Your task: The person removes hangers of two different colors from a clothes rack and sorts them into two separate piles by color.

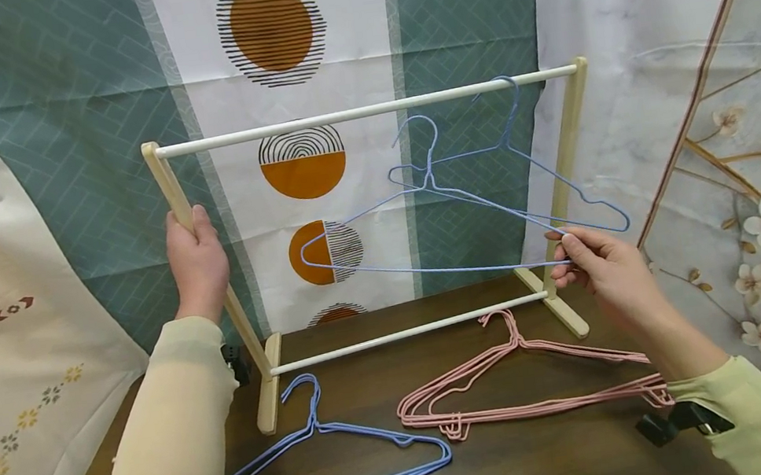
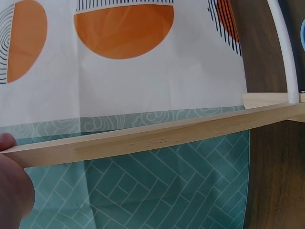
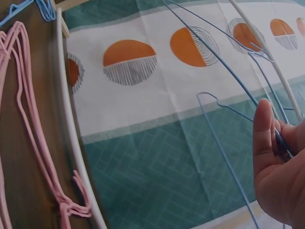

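A small clothes rack with pale wooden posts and a white upper rod (image 1: 337, 117) stands before me. My left hand (image 1: 198, 260) grips its left post (image 2: 143, 138) below the top, thumb showing beside the wood. Between thumb and fingers, my right hand (image 1: 601, 270) pinches one end of a blue wire hanger (image 1: 428, 178). That hanger is held in front of the rack, its hook just under the upper rod in the head view. Behind it, a second blue hanger (image 1: 504, 141) hangs from the rod near the right post (image 1: 570, 127), partly overlapped by the held one.
Several blue hangers (image 1: 314, 426) lie stacked on the brown table (image 1: 364, 398) at the front left. A pile of pink hangers (image 1: 516, 412) lies to their right, before the rack's white lower rod (image 1: 407, 336). Patterned cloth (image 1: 467, 13) hangs close behind and on both sides.
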`<state>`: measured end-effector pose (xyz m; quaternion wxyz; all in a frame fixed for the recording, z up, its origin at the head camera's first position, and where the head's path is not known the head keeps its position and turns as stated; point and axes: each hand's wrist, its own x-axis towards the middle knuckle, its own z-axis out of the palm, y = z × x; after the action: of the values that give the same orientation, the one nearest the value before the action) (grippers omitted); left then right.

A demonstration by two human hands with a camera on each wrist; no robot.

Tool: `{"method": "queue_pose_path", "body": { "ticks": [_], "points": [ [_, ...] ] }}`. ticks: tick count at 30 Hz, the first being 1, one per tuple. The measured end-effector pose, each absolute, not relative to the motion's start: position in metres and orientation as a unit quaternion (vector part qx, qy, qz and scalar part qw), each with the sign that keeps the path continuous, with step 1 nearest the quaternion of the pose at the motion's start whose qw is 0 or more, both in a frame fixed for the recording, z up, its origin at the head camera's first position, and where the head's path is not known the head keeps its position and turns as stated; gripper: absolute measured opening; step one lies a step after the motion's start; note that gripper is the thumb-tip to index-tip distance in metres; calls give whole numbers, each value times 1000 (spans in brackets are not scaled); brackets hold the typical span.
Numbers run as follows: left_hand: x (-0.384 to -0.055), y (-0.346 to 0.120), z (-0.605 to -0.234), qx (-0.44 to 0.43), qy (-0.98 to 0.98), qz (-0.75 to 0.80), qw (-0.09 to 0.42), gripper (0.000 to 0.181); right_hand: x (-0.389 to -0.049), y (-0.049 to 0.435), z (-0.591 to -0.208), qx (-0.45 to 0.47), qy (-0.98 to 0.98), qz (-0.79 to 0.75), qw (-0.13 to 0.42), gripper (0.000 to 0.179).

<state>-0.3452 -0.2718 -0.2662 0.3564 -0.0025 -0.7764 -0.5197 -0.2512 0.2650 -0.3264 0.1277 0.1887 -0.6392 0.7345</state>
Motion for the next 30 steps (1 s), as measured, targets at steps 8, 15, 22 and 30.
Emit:
{"method": "queue_pose_path", "body": {
  "ticks": [8,15,22,30],
  "points": [
    [-343,-272,-267,-1,-779,-522,349,59,-245,250,-348,172,-656,729,94,19],
    [-343,-271,-265,-8,-779,-519,352,58,-239,234,-368,152,-687,709,56,33],
    [-344,-270,-264,-2,-780,-517,353,59,-235,211,-388,136,-707,694,16,33],
    [-345,-271,-265,-1,-784,-512,351,58,-228,183,-413,124,-702,700,-43,40]
  ]
}}
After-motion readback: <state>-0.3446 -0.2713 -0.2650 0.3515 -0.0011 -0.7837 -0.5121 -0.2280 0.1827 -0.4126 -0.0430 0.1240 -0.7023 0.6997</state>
